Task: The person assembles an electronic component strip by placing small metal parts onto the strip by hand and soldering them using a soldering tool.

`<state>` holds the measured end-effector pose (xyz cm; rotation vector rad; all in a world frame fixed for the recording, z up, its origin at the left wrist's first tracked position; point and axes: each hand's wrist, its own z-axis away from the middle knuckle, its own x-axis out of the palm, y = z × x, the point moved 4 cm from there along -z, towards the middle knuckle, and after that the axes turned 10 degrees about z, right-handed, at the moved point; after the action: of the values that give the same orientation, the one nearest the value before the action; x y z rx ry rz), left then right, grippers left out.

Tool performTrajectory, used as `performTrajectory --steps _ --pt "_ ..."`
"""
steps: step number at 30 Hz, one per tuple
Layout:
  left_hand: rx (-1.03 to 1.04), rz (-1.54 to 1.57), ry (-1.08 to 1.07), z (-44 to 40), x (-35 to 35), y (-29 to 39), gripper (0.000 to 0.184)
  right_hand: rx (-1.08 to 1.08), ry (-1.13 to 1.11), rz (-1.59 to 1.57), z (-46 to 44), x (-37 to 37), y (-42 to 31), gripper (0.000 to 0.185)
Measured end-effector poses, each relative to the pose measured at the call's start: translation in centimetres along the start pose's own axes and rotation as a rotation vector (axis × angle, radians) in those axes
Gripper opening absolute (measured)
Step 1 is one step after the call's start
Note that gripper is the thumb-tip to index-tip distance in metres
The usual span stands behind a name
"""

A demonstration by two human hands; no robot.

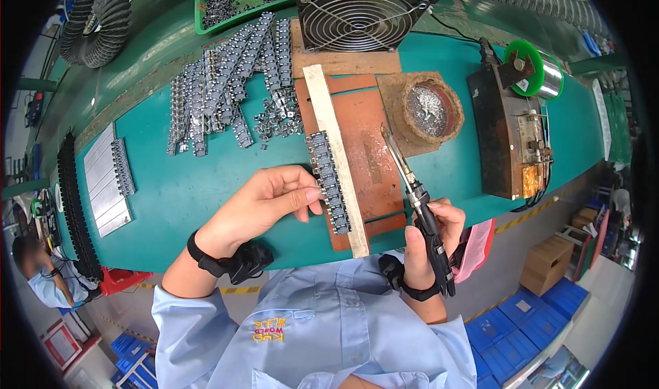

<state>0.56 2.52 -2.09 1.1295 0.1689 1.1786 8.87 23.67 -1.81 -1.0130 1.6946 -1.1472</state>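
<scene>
My left hand (278, 200) has thumb and fingertips pinched at the left edge of a strip of small black components (328, 179). That strip lies along a pale wooden bar (336, 155), which rests on a brown board (367, 135). In my right hand (436, 234) is a soldering iron (427, 221), its tip pointing up and away over the board, apart from the strip. Beyond the tip stands a round pot (431, 109) with silvery bits inside. Whether the left fingertips also hold something tiny cannot be made out.
Piled component strips (226, 80) lie at the back left. A fan (360, 18) stands behind the board. On the right are a metal feeder box (504, 128) and a solder spool (542, 73). A metal plate (106, 179) lies left; another person (51, 279) sits far left.
</scene>
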Motion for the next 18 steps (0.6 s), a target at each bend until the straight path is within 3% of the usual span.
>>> performTrajectory --steps 8,18 --pt "0.018 0.007 -0.036 -0.1 -0.2 -0.1 0.014 -0.068 0.004 -0.093 0.7 -0.6 0.3 0.041" --pt "0.011 0.067 -0.038 -0.1 -0.1 -0.2 0.014 -0.261 -0.251 -0.009 1.3 -0.7 -2.2 0.043"
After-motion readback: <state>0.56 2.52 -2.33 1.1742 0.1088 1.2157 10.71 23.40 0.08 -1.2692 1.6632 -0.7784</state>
